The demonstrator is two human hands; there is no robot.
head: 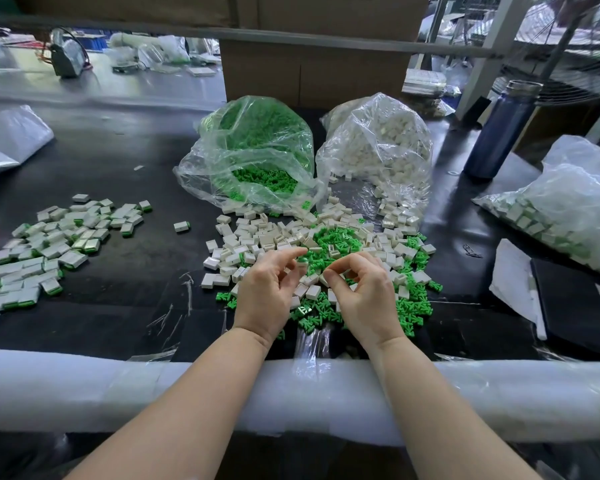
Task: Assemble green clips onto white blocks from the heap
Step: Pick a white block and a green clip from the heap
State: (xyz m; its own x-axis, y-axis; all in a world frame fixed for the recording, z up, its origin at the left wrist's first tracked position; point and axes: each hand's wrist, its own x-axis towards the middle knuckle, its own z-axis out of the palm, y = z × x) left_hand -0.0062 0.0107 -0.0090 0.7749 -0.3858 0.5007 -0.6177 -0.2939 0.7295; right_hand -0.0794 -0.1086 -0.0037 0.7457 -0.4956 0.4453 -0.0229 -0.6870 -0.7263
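Note:
A mixed heap of white blocks (267, 242) and green clips (336, 242) lies on the black table in front of me. My left hand (267, 289) hovers over the heap's near left side. Its fingers are loosely curled and its forefinger reaches toward a white block (302, 260); I see nothing held in it. My right hand (364, 292) is beside it over the heap, thumb and forefinger tips meeting just above the pieces. What lies between them is hidden. A pile of assembled blocks with green edges (49, 244) sits at the left.
Behind the heap lie an open bag of green clips (257, 154) and a bag of white blocks (378, 147). A blue bottle (496, 133) stands at the right, with a bag of finished pieces (561, 209) and a black pad (575, 303) nearer. A white padded rail (118, 386) lines the near edge.

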